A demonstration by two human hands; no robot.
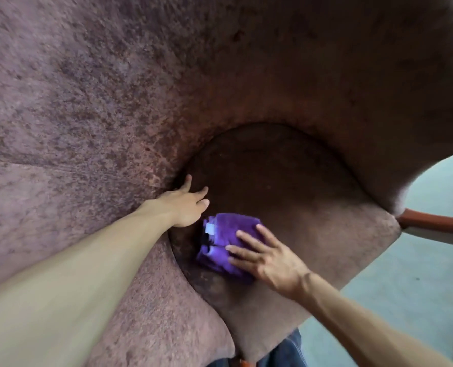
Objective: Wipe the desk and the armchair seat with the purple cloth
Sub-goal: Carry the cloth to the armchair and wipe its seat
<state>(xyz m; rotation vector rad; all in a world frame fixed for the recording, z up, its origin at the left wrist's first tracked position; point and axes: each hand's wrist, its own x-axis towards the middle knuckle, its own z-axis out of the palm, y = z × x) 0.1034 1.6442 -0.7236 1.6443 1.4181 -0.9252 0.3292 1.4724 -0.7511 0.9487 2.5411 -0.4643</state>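
The folded purple cloth with a small white label lies on the brown armchair seat, near its left side. My right hand lies flat on the cloth's right half, fingers spread and pressing down. My left hand rests with fingers apart on the left inner wall of the armchair, just above and left of the cloth, touching the upholstery. The desk is out of view.
The armchair's reddish-brown backrest and arm fill most of the view and curve around the seat. An orange-brown wooden chair leg sticks out at the right over a pale grey-green floor. Blue denim shows at the bottom.
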